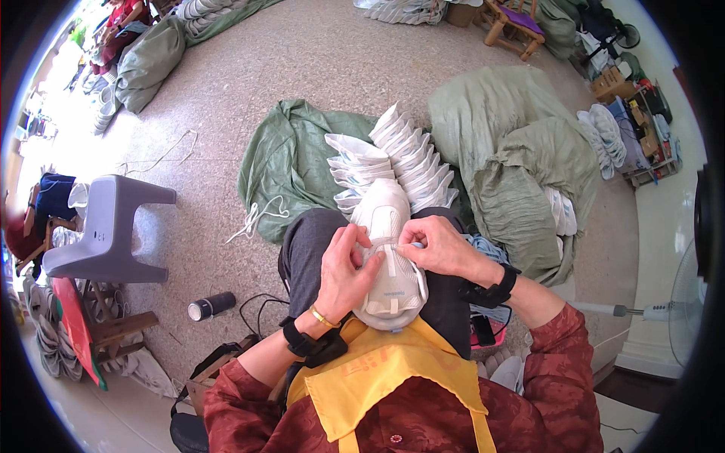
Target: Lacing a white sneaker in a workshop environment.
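Observation:
A white sneaker (389, 283) rests on my lap, its toe pointing away from me. Across its tongue runs a pale shoelace (385, 241). My left hand (349, 268) is closed at the left side of the lacing, thumb and fingers pinched at the lace. On the other side my right hand (438, 245) pinches with thumb and forefinger near the same lace, the other fingers curled in. Just beyond the sneaker, two rows of stacked white shoe uppers (411, 155) lie on a green cloth sack (291, 162).
A large pale-green sack (513, 151) bulges at the right. To the left are a grey plastic stool (113, 230) and a dark bottle (212, 306) on the floor. White laces (258, 217) lie on the green cloth. A fan (683, 309) stands far right. Other people sit at the left.

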A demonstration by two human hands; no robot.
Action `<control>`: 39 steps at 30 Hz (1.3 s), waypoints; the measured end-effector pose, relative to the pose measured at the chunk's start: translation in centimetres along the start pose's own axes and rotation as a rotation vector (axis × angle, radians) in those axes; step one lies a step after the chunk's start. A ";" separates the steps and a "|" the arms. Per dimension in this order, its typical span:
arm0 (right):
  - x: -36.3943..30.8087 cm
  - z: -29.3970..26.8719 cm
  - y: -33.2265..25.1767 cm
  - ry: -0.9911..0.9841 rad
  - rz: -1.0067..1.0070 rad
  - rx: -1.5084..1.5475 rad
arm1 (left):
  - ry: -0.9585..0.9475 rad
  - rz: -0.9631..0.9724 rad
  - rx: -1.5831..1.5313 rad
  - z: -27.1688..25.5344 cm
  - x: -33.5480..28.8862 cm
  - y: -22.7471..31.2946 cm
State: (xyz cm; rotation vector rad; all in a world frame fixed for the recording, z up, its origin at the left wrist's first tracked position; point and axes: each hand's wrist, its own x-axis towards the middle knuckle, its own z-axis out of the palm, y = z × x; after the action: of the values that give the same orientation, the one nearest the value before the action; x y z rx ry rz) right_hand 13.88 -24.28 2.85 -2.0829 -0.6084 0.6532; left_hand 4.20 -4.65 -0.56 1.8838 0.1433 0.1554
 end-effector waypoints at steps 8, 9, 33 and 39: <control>1.3 -0.8 -1.4 -0.188 0.349 0.144 | -0.012 -0.038 -0.002 0.0 0.5 -0.2; 1.5 -1.0 -1.6 -0.187 0.349 0.144 | -0.007 -0.036 -0.008 0.1 0.6 -0.2; -0.3 0.8 -0.2 0.107 -0.274 -0.255 | -0.021 0.045 -0.007 0.0 0.0 0.1; 0.1 1.4 -0.3 0.101 -0.192 -0.128 | -0.076 0.027 -0.006 -0.2 0.4 0.3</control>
State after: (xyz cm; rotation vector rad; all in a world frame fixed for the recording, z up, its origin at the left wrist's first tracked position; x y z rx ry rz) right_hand 12.96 -23.27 2.34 -2.1269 -0.7984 0.4060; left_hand 4.56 -4.45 -0.19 1.8836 0.0658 0.1024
